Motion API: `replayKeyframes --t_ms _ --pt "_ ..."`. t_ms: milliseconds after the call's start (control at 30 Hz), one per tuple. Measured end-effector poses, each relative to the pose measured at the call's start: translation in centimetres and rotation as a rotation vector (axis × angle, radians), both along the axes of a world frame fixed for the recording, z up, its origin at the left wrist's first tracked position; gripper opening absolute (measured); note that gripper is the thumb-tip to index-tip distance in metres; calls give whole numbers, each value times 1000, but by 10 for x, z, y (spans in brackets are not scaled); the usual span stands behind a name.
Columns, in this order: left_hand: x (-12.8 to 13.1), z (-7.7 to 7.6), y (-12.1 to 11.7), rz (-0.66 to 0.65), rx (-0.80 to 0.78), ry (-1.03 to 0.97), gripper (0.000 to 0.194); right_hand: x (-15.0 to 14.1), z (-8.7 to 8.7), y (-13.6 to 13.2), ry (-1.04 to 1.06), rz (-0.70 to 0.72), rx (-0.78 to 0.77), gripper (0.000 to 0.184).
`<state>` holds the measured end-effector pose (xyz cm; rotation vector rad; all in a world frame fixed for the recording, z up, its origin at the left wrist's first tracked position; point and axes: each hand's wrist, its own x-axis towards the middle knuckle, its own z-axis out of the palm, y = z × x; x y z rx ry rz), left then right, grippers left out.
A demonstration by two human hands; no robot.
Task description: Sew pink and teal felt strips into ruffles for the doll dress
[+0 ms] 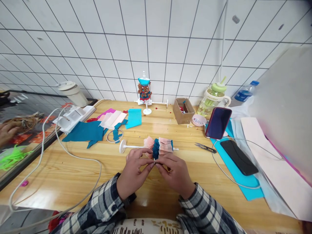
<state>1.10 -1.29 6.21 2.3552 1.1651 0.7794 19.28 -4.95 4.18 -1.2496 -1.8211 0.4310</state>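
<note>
My left hand point(135, 172) and my right hand point(175, 172) meet over the near middle of the table, thumbs and forefingers pinched together. Between the fingertips shows a tiny pale piece point(154, 160), too small to name. Just beyond them lies a small white stand point(130, 146) on its side, its round base to the left. Ruffled pink and teal crepe paper point(165, 146) is wrapped around its right part. Farther back, a mannequin-like figure point(144, 91) dressed in brown, red and blue stands upright on a white base.
Teal and pink paper sheets point(85, 131) and a power strip point(75, 118) lie left. At right are thread snips point(206, 148), a cardboard box point(183, 112), a bead dish point(199, 120), a propped phone point(218, 123) and a black phone point(239, 157). White cables loop across. Another person's hand point(8, 132) is far left.
</note>
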Motion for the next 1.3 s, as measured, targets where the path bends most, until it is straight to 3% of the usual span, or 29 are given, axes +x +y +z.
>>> replayKeyframes --t_ms 233,533,767,1100,1300 --pt "2 -3 -2 -3 0 14 18 2 -2 -4 -251 -29 156 15" --pt "0 -4 -1 1 -19 -5 18 -2 -6 -5 -343 -35 156 19" --pt "0 -3 -4 1 5 53 19 -5 -9 -5 -267 -85 111 14" --pt "3 -2 -6 23 12 8 12 -15 -9 -6 131 -156 -109 10" --pt "2 -3 -5 41 11 -46 13 -16 -7 -11 61 -117 -10 14"
